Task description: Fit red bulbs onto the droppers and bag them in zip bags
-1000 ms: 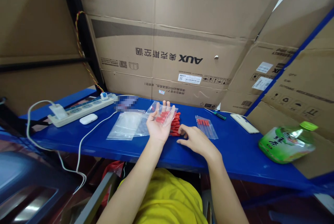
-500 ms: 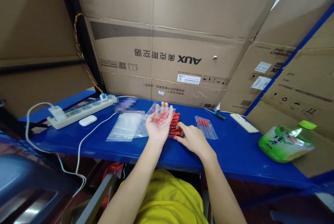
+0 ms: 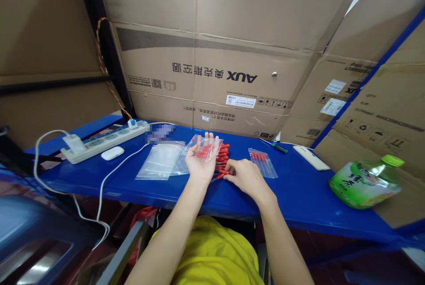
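Note:
My left hand (image 3: pixel 201 163) is palm up with its fingers curled, holding a clear plastic bag (image 3: pixel 214 144) between thumb and fingers. Red pieces show in or through that bag. Just right of it, a row of thin red-handled sticks (image 3: pixel 223 154) lies on the blue table; they look like small screwdrivers, but their tips are hidden. My right hand (image 3: pixel 245 174) pinches the nearest red-handled stick (image 3: pixel 223 174) at the front of the row. To the right lies another clear bag (image 3: pixel 268 169) holding several of the same red-handled pieces.
A stack of flat clear bags (image 3: pixel 159 161) lies left of my hands. Further left are a white power strip (image 3: pixel 106 143) with cables and a white earbud case (image 3: pixel 112 153). A green screwdriver (image 3: pixel 279 147), a phone (image 3: pixel 311 157) and a green bottle (image 3: pixel 363 183) are at right. Cardboard (image 3: pixel 215 37) walls the back.
My right hand's fingertips have closed on the front red-handled stick, which now sits slightly apart from the row. My left hand with the bag has barely moved.

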`<state>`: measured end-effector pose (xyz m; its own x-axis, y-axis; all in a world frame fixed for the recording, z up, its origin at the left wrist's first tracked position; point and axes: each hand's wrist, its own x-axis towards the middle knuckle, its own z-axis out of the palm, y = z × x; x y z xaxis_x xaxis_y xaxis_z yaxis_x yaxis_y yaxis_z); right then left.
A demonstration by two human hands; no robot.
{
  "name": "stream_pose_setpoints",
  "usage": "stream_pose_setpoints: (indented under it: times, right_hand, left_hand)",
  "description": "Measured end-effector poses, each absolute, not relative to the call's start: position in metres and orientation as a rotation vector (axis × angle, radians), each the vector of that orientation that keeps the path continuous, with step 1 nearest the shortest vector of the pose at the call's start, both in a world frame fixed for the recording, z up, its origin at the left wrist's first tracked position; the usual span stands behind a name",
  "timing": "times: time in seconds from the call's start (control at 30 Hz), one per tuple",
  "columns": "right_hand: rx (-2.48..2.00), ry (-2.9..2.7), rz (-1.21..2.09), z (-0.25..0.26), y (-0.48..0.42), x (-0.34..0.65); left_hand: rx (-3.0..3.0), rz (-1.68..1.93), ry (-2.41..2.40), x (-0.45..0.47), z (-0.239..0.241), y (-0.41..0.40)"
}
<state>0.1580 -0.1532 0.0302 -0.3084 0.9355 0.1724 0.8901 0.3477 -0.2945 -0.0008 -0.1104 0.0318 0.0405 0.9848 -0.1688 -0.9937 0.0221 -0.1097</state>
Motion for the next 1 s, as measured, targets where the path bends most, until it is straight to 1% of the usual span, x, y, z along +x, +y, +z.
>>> stream_pose_setpoints:
  times: [0.2,0.4,0.53,0.67,0.83,1.0]
  right_hand:
    - [-1.532,-2.281,0.351,0.028,-0.151,0.161]
    - [-1.327,-2.146,0.385,0.043,-0.156,0.19]
    - [-1.38,-2.098,0.366,0.045,-0.156,0.202]
    - [-1.447,-2.197,0.472,0.032,-0.151,0.19]
    - [-1.479,-2.296,0.448,0.025,-0.149,0.173]
    - [-1.341,-2.111,0.37,0.032,-0.149,0.181]
  left_hand:
    - [-0.204,1.549,0.07,-0.001,0.03,-0.11]
    - [-0.19,1.569,0.089,-0.001,0.029,-0.11]
    - [-0.2,1.572,0.097,-0.001,0.028,-0.108]
    - [-0.207,1.569,0.092,-0.002,0.026,-0.107]
    - [-0.186,1.579,0.097,-0.002,0.025,-0.106]
    - [-0.194,1.576,0.09,-0.002,0.025,-0.107]
